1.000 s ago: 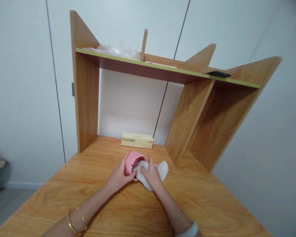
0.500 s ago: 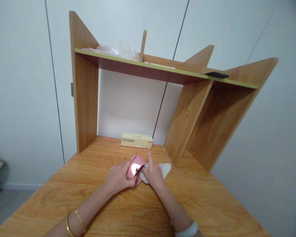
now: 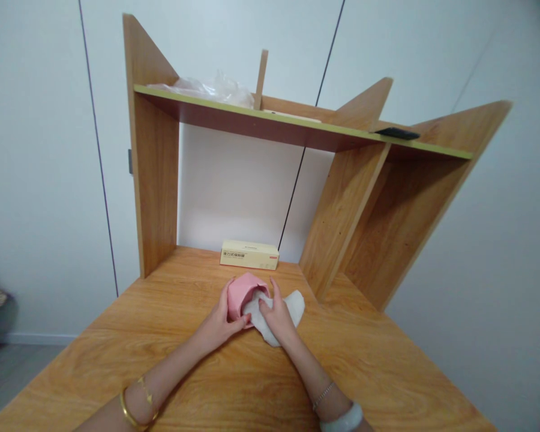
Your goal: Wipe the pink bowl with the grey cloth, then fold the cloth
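Observation:
A pink hollow container (image 3: pixel 243 289) is tilted over the desk, its opening facing right and toward me. My left hand (image 3: pixel 221 321) grips it from the left, with the thumb at the lower rim and the fingers along the outer wall. A white cloth (image 3: pixel 296 305) is pinched in my right hand (image 3: pixel 276 319), part of it pushed into the container's opening and part draped past the hand. The fingertips behind the cloth are hidden. I cannot tell what kind of container it is.
A cream-coloured long box (image 3: pixel 249 255) with printed lettering stands at the back of the wooden desk (image 3: pixel 180 384). Above runs a shelf (image 3: pixel 252 114) bearing a clear plastic bag (image 3: pixel 216 90) and a flat black object (image 3: pixel 396 133). An upright wooden panel (image 3: pixel 342 222) rises at the right.
The pink container has been turned, so its opening shows more and the bright reflection on it is gone. The cloth has shifted left, further over the opening.

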`<state>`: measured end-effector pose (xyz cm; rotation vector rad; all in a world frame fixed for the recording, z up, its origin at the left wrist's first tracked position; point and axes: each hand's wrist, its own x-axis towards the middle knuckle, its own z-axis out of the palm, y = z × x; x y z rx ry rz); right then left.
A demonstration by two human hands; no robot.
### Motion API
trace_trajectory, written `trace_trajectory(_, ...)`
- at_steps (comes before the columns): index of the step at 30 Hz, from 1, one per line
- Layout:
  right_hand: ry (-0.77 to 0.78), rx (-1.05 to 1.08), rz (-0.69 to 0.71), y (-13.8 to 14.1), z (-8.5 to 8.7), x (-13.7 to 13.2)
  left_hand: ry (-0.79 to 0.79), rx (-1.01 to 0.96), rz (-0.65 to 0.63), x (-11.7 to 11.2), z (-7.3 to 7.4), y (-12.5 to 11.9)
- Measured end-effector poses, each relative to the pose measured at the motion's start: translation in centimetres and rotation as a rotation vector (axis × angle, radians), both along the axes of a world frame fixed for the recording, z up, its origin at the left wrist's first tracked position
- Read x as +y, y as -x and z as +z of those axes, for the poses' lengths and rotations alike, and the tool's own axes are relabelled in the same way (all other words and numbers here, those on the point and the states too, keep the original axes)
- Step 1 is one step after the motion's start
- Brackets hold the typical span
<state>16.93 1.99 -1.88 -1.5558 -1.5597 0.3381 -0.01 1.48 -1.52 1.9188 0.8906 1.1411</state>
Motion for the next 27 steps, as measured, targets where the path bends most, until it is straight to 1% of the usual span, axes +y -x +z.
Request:
trace_trajectory(3, 0.127, -0.111, -0.063, 0.4, 0.3, -0.2, 0.013, 0.153, 0.127, -0.3, 0.6, 0.1)
trace_trajectory(6, 0.17, -0.316, -0.167, 0.5, 1.4, -0.7, -0.009, 0.364, 0.246, -0.9, 1.6, -0.1)
trace_trajectory(9, 0.132, -0.506, -0.236, 0.4, 2.8, -1.3, -0.08, 0.506, 0.287, -1.6, 2.5, -0.5)
trace_trajectory(11, 0.064, -0.581, -0.23, 0.4, 3.4, -1.6, -0.119, 0.55, 0.293, -2.0, 3.0, -0.7)
trace_trajectory(13, -0.011, -0.611, -0.205, 0.3, 3.5, -1.7, -0.143, 0.576, 0.298, -2.2, 3.5, -0.6)
trace_trajectory(15, -0.043, -0.614, -0.178, 0.1, 3.3, -1.6, -0.166, 0.595, 0.307, -2.3, 3.9, -0.4)
trace_trajectory(18, -0.001, -0.589, -0.134, 0.0, 2.6, -1.2, -0.212, 0.614, 0.318, -2.3, 4.1, 0.0)
trace_trajectory(20, 0.02, -0.546, -0.08, -0.1, 2.1, -0.9, -0.224, 0.614, 0.302, -2.2, 3.9, 0.3)
trace_trajectory(23, -0.008, -0.445, -0.012, -0.2, 1.3, -0.7, -0.201, 0.539, 0.288, -1.5, 3.1, 0.6)
trace_trajectory(25, -0.038, -0.36, -0.018, -0.4, 0.9, -0.6, -0.171, 0.414, 0.305, -0.8, 2.3, 0.7)
trace_trajectory(27, -0.054, -0.256, -0.053, -0.6, 0.5, -0.4, -0.144, 0.291, 0.308, -0.2, 1.4, 0.6)
